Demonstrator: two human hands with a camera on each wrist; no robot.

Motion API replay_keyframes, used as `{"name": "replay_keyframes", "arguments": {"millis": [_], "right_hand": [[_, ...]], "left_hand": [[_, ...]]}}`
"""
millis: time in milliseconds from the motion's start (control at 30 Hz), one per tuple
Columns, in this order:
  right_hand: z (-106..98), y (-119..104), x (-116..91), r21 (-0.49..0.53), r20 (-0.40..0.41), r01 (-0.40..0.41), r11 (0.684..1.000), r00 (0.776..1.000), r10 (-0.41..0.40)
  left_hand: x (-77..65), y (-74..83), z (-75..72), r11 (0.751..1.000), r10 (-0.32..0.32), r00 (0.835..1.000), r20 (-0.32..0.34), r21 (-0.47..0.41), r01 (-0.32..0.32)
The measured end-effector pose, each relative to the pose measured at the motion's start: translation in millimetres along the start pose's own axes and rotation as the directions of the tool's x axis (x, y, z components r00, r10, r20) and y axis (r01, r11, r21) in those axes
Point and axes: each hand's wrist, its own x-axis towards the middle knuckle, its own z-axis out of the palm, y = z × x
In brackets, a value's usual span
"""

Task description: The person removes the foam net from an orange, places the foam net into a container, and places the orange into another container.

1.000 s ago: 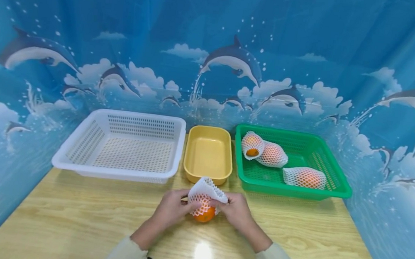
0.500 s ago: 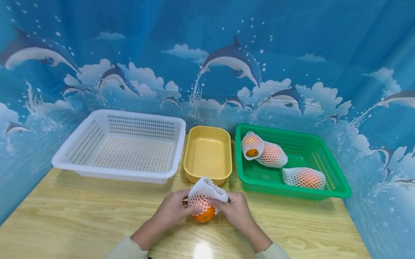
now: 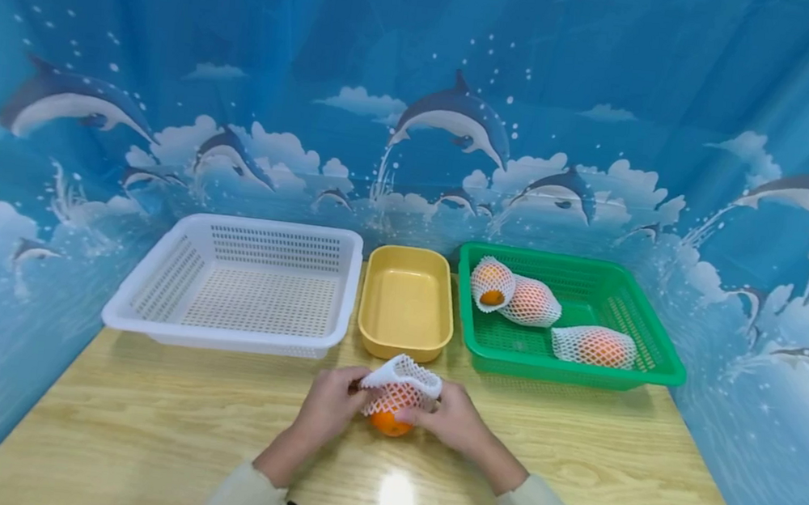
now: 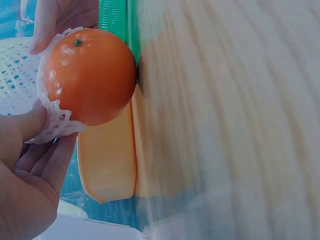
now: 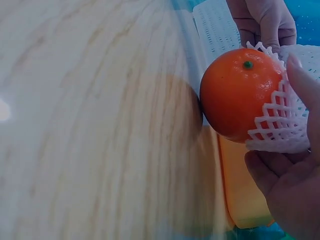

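An orange (image 3: 390, 423) with a small green stem spot sits partly inside a white foam net (image 3: 403, 378), just above the table in front of the yellow tray. In the left wrist view, much of the orange (image 4: 92, 75) shows bare outside the net. My left hand (image 3: 330, 405) pinches the net's edge between thumb and fingers. On the other side, my right hand (image 3: 457, 420) holds the orange through the net, thumb near the fruit's bare part. The right wrist view shows the net (image 5: 280, 122) still covering one side of the orange; some fingers are hidden behind it.
Behind the hands stands a yellow tray (image 3: 403, 342). A white basket (image 3: 228, 337) is at its left, a green basket (image 3: 568, 372) at its right. The green one holds 3 net-wrapped fruits (image 3: 535, 302). A dolphin-printed curtain (image 3: 417, 124) surrounds the wooden table (image 3: 176, 426).
The net has tipped and its open end has sunk slightly toward me. My right thumb has slid lower onto the orange, while my left thumb has drawn back from its front.
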Motion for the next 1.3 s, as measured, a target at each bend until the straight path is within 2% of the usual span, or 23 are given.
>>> {"name": "replay_keyframes", "arguments": {"millis": [133,267,367,567,833,1000,1200,1300], "right_hand": [[0.2,1.8,-0.8,-0.016,0.006,0.012,1.0,1.0,-0.012],[1.2,17.4,2.2,-0.007,-0.007,0.038,0.999,0.999,-0.038],[-0.2,18.0,3.1,0.006,-0.06,0.076,0.997,0.995,-0.075],[-1.2,19.1,6.4,-0.027,-0.203,0.127,0.992,0.97,-0.13],[0.2,22.2,7.2,-0.064,-0.226,0.19,0.98,0.953,-0.199],[-0.1,20.5,6.5,-0.032,-0.215,0.191,0.981,0.957,-0.193],[0.3,17.4,4.2,0.038,-0.186,0.109,0.993,0.977,-0.1],[0.1,16.9,3.4,0.036,-0.175,0.055,0.998,0.983,-0.048]], "left_hand": [[0.3,-0.8,0.0,1.0,-0.014,1.0,0.003,-0.008,0.014],[0.1,-0.9,-0.4,0.999,-0.024,0.999,0.022,-0.025,0.024],[-0.3,-0.6,-0.4,0.998,-0.038,0.997,0.063,-0.05,0.041],[-0.5,0.7,-0.9,0.995,-0.053,0.986,0.157,-0.077,0.065],[-0.4,1.2,-1.6,0.992,-0.063,0.98,0.191,-0.097,0.082],[-0.6,1.9,-2.0,0.991,-0.067,0.984,0.167,-0.106,0.085],[-0.3,3.9,-2.3,0.992,-0.086,0.996,0.018,-0.088,0.087],[-0.2,3.9,-2.0,0.992,-0.09,0.996,-0.015,-0.094,0.088]]}}
